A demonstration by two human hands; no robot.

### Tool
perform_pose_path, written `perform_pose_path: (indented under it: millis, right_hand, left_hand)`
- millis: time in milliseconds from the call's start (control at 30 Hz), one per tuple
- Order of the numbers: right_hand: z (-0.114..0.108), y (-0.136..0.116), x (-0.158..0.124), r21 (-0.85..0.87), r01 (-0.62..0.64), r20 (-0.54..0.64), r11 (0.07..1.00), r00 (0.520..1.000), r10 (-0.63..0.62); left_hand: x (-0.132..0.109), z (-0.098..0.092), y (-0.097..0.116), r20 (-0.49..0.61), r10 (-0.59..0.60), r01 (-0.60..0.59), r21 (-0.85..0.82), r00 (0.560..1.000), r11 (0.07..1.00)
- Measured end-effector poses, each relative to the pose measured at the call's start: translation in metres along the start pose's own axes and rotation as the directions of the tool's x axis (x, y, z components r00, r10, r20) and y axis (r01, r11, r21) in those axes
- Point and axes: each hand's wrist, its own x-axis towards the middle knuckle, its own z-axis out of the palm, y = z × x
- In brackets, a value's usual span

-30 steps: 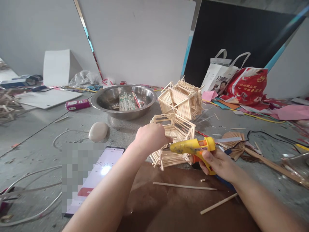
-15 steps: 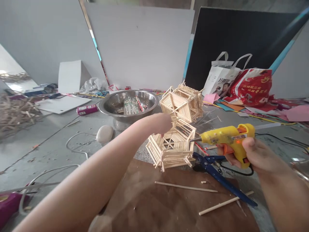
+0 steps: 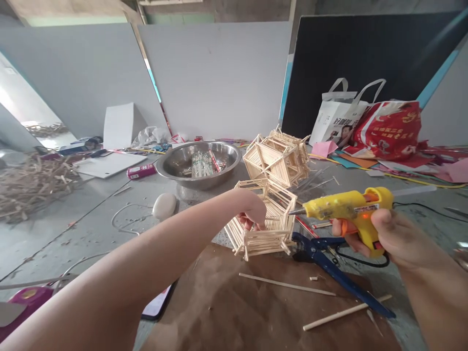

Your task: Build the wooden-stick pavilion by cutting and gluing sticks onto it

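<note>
My right hand (image 3: 387, 239) grips a yellow hot glue gun (image 3: 341, 207) by its handle, with an orange light lit on its side. The metal nozzle points left, close to the right edge of an openwork frame of wooden sticks (image 3: 268, 239). My left hand (image 3: 253, 209) reaches down inside that frame with its fingers curled; the wrist hides most of them, and anything between them is not visible. Behind stands a second stick structure (image 3: 278, 158) with slatted faces. Blue-handled pliers (image 3: 340, 273) lie under the glue gun.
Loose sticks (image 3: 287, 284) lie on brown paper (image 3: 226, 302). A metal basin (image 3: 171, 173) holding packets stands behind, near a white rounded object (image 3: 164, 206). A phone (image 3: 157, 304) lies by my left forearm. Bags (image 3: 387, 129) and coloured paper (image 3: 325, 147) are at the back right.
My left hand has moved down from above the near stick frame into it. The glue gun stays almost where it was. The view has tilted slightly up.
</note>
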Motion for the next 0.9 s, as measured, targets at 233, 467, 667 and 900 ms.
perform_pose_path:
  millis: [233, 467, 667, 900]
  right_hand:
    - [0.005, 0.002, 0.003, 0.044, -0.03, -0.009, 0.999, 0.999, 0.03]
    - [0.026, 0.008, 0.007, 0.021, -0.041, -0.004, 0.999, 0.999, 0.041]
    - [0.058, 0.02, 0.011, -0.08, -0.137, -0.013, 0.987, 0.991, 0.137]
    - [0.084, 0.024, 0.014, -0.085, -0.194, -0.034, 0.977, 0.981, 0.192]
  left_hand:
    - [-0.016, -0.001, -0.008, 0.103, 0.061, -0.034, -0.241, 0.993, 0.97]
    - [-0.035, 0.01, -0.017, -0.282, 0.152, -0.229, -0.266, 0.947, 0.936]
    - [-0.047, 0.019, -0.018, -0.448, 0.101, -0.198, -0.177, 0.889, 0.964]
    - [-0.049, 0.029, -0.019, -0.578, 0.084, -0.187, -0.121, 0.811, 0.975]
